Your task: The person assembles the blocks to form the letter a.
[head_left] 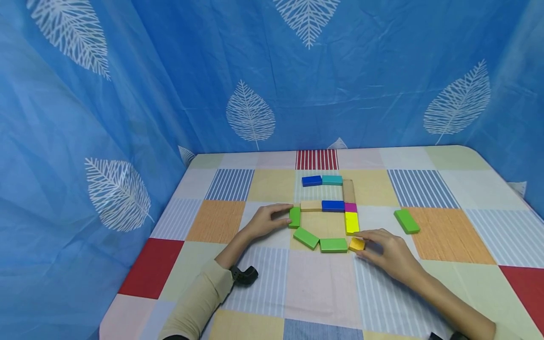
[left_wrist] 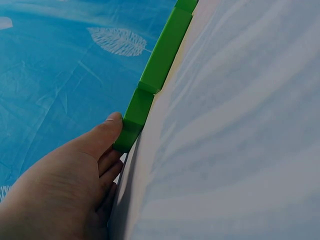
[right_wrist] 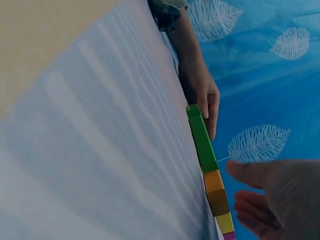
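My left hand [head_left: 267, 220] has its thumb and index finger at the left and far end of a green block [head_left: 295, 217]. Up close in the left wrist view, the thumb touches that block's end. The right hand [head_left: 391, 252] reaches around a small orange-yellow block [head_left: 356, 244], thumb and fingers spread. In the right wrist view its thumb stands slightly apart from this block. Between the hands lie a slanted green block [head_left: 306, 238] and a level green block [head_left: 333, 245]. A yellow block [head_left: 352, 223] lies just beyond the orange-yellow one.
Farther back, a plain wooden block [head_left: 311, 206], a blue block [head_left: 333, 206] and a magenta block [head_left: 350, 207] form a row. Behind them are another blue block [head_left: 312, 181], a teal block [head_left: 332, 180] and an upright-lying wooden block [head_left: 348, 191]. One green block [head_left: 406, 221] lies apart at right.
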`<state>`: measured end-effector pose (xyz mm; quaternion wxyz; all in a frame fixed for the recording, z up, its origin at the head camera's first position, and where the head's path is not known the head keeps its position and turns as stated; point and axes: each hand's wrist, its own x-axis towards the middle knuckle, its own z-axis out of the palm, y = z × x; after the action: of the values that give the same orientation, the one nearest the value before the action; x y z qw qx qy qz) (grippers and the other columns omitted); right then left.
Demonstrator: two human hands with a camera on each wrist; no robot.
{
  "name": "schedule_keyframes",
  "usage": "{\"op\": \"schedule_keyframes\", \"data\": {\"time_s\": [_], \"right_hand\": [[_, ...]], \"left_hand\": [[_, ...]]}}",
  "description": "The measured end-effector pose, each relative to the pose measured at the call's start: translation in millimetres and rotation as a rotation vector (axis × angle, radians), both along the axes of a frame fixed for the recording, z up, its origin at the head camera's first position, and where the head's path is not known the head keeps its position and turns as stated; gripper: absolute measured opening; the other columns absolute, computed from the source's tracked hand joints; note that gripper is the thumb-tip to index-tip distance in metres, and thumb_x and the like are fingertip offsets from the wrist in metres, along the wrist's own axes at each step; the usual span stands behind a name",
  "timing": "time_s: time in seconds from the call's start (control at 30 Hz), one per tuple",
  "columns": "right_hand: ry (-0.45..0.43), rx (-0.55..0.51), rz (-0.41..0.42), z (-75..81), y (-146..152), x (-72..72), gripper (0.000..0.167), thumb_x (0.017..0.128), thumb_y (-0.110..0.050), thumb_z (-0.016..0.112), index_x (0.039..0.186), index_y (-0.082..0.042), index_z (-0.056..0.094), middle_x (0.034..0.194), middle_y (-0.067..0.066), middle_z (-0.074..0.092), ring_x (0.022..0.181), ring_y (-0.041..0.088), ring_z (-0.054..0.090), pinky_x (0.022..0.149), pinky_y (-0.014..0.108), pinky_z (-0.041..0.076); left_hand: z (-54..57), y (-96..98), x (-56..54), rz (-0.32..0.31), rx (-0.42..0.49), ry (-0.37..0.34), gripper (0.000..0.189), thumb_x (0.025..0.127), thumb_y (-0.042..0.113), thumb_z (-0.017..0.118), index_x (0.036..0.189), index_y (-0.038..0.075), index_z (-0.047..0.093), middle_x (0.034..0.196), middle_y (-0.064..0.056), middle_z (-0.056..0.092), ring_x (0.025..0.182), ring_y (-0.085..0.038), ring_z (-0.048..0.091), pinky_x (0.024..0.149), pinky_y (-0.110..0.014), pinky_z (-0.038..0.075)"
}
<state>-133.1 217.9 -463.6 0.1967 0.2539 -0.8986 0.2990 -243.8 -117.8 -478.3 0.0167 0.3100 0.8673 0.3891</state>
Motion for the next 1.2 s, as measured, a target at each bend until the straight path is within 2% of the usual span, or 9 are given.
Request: {"op": "schedule_keyframes", "data": {"time_s": [0.1,0.2,0.27,0.33,0.43,0.5,0.57,0.8,1.2], "right_hand": [[0.024,-0.054,0.058,3.2,-5.9,-2.3,0.043,0.064,-0.01,0.083,0.105,-0.01,0.069,0.1,-0.003,0.067,0.089,0.014,0.062,0.083,0.007,0.041],[0.028,-0.093,0.111,5.2,-16.4,-4.5,0.049,0.066,-0.009,0.082,0.113,-0.008,0.066,0.104,-0.002,0.067,0.093,0.015,0.062,0.086,0.004,0.036],[0.025,-0.102,0.136,5.7,-25.7,-5.6,0.055,0.067,-0.01,0.081,0.118,-0.007,0.062,0.106,-0.001,0.067,0.094,0.016,0.062,0.087,0.006,0.037],[0.008,-0.107,0.165,5.4,-36.5,-6.7,0.059,0.069,-0.012,0.081,0.123,-0.005,0.059,0.107,0.001,0.066,0.086,0.015,0.063,0.078,0.007,0.042],[-0.036,-0.091,0.185,4.2,-52.7,-7.7,0.06,0.071,-0.016,0.08,0.126,-0.005,0.057,0.11,0.003,0.066,0.089,0.016,0.063,0.077,0.021,0.05],[-0.079,-0.07,0.181,3.4,-62.7,-8.6,0.059,0.073,-0.019,0.079,0.126,-0.005,0.057,0.111,0.004,0.065,0.091,0.017,0.062,0.076,0.031,0.052],[-0.117,-0.032,0.159,2.5,-71.2,-9.5,0.058,0.074,-0.022,0.078,0.126,-0.007,0.057,0.112,0.004,0.065,0.1,0.019,0.06,0.083,0.038,0.051],[-0.174,0.045,0.111,-1.4,-87.8,-13.4,0.05,0.077,-0.022,0.076,0.122,-0.007,0.061,0.108,0.005,0.066,0.094,0.015,0.059,0.075,0.032,0.051],[-0.145,0.044,0.107,-3.7,-92.1,-16.4,0.043,0.076,-0.023,0.077,0.114,-0.006,0.066,0.105,0.002,0.067,0.096,0.016,0.059,0.08,0.033,0.051]], "left_hand": [[0.7,0.1,0.5,0.007,0.001,-0.003,0.047,0.086,0.033,0.065,0.129,0.014,0.056,0.128,0.0,0.055,0.122,-0.016,0.046,0.102,-0.03,0.035],[0.8,0.3,1.2,0.008,-0.002,-0.009,0.047,0.087,0.033,0.065,0.129,0.014,0.056,0.129,0.0,0.055,0.122,-0.015,0.046,0.102,-0.03,0.035],[0.9,0.6,1.1,0.006,-0.002,-0.016,0.047,0.087,0.033,0.064,0.13,0.015,0.055,0.129,0.001,0.054,0.122,-0.015,0.046,0.102,-0.03,0.034],[0.9,0.7,1.2,0.007,-0.006,-0.021,0.047,0.087,0.034,0.064,0.13,0.015,0.055,0.13,0.001,0.054,0.122,-0.014,0.045,0.102,-0.029,0.034],[0.6,0.7,0.9,0.01,-0.003,-0.022,0.047,0.087,0.033,0.064,0.13,0.015,0.055,0.129,0.001,0.054,0.122,-0.014,0.045,0.102,-0.03,0.034],[0.6,0.8,0.7,0.012,-0.004,-0.019,0.047,0.087,0.033,0.064,0.129,0.015,0.055,0.129,0.001,0.054,0.122,-0.015,0.046,0.102,-0.03,0.034],[0.7,0.9,0.6,0.013,-0.006,-0.014,0.047,0.087,0.033,0.064,0.129,0.015,0.055,0.129,0.0,0.054,0.122,-0.015,0.046,0.102,-0.03,0.034],[0.6,1.5,0.1,-0.001,0.001,-0.017,0.047,0.087,0.033,0.064,0.13,0.015,0.055,0.13,0.001,0.054,0.122,-0.014,0.045,0.102,-0.029,0.034],[-0.3,0.4,-0.9,-0.003,-0.001,-0.012,0.047,0.087,0.033,0.064,0.13,0.015,0.055,0.13,0.0,0.053,0.123,-0.015,0.045,0.103,-0.031,0.034]]}}
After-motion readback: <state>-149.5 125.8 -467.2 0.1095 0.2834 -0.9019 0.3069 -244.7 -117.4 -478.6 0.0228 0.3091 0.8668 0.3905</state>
